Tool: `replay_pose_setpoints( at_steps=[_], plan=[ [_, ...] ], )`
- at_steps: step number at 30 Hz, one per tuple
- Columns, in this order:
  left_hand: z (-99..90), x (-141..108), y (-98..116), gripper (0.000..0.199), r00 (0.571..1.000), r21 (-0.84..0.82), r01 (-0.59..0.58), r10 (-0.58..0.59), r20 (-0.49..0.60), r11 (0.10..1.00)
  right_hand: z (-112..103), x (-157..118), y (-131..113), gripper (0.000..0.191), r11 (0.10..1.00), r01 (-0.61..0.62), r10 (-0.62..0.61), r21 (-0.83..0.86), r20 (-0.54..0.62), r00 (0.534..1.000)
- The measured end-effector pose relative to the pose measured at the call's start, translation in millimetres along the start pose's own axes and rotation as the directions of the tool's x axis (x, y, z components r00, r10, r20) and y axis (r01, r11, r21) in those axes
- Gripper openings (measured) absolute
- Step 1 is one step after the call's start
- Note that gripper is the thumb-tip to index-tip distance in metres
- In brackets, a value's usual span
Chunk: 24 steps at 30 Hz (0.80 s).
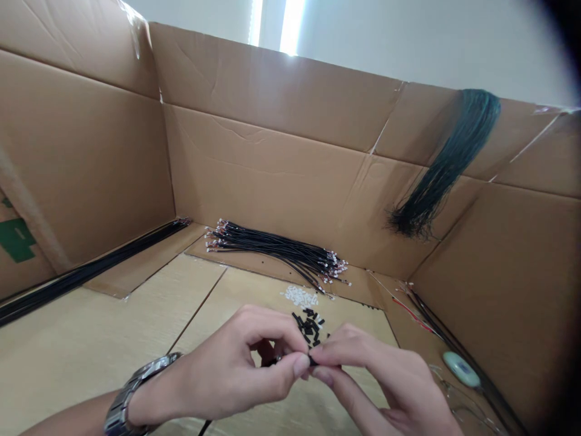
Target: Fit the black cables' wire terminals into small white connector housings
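Observation:
My left hand (254, 357), with a metal watch (140, 387) on its wrist, is closed in a pinch on a thin black cable (271, 362). Part of that cable hangs out below the wrist. My right hand (367, 369) meets it fingertip to fingertip, pinching a short black tube piece (312, 361) at the cable's end; how the two join is hidden by the fingers. Just behind the hands lies a loose heap of short black tube pieces (309, 326). Beyond it is a pile of small white pieces (300, 296).
Cardboard walls (272, 163) enclose the table (145, 321). A bundle of black cables (272, 242) with white connectors lies at the back. Long black cables (100, 266) run along the left. Dark green threads (454, 163) hang over the wall. A pale green oval object (461, 369) sits at right.

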<state>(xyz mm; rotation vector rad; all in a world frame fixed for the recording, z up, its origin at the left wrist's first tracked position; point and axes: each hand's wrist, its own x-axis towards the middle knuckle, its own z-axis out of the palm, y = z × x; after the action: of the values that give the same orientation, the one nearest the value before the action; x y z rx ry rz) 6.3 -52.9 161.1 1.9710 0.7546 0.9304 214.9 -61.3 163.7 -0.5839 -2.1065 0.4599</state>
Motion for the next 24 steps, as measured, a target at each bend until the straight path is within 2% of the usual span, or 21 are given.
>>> replay_pose_setpoints(
  at_steps=[3, 5, 7, 10, 13, 15, 19, 24],
  plan=[
    [-2.9, 0.2, 0.0, 0.021, 0.988, -0.052, 0.115, -0.109, 0.109, 0.992, -4.2, -0.5, -1.8, 0.018, 0.996, -0.087, 0.087, -0.005, 0.046, 0.995],
    [-6.3, 1.1, 0.9, 0.024, 0.972, -0.018, 0.177, -0.171, 0.160, 0.984, -5.4, -1.1, -1.5, 0.017, 0.991, -0.128, 0.130, -0.034, 0.090, 0.987],
    [-10.4, 1.0, 2.9, 0.025, 0.956, 0.130, 0.204, -0.226, 0.185, 0.970, -5.3, -1.2, 0.6, 0.016, 0.981, -0.181, 0.188, -0.064, 0.125, 0.974],
    [-15.2, -3.1, 6.6, 0.026, 0.919, 0.395, 0.238, -0.337, 0.204, 0.887, -4.7, 0.4, 5.6, 0.013, 0.963, -0.258, 0.268, -0.081, 0.157, 0.950],
    [-14.0, -11.0, 6.8, 0.033, 0.888, 0.490, 0.278, -0.415, 0.198, 0.826, -5.2, 3.2, 9.5, 0.011, 0.951, -0.302, 0.310, -0.071, 0.173, 0.935],
    [-9.5, -15.9, 3.7, 0.034, 0.898, 0.481, 0.278, -0.402, 0.176, 0.831, -5.1, 4.5, 10.9, 0.011, 0.954, -0.298, 0.301, -0.044, 0.182, 0.936],
    [-0.1, -18.9, -2.6, 0.024, 0.954, 0.416, 0.195, -0.269, 0.128, 0.888, -2.4, 4.2, 12.4, 0.016, 0.969, -0.248, 0.243, -0.002, 0.215, 0.946],
    [-5.3, -16.4, 0.1, 0.024, 0.968, 0.410, 0.170, -0.229, 0.100, 0.896, -1.8, 4.4, 15.8, 0.013, 0.965, -0.261, 0.261, -0.026, 0.178, 0.949]
  ],
)
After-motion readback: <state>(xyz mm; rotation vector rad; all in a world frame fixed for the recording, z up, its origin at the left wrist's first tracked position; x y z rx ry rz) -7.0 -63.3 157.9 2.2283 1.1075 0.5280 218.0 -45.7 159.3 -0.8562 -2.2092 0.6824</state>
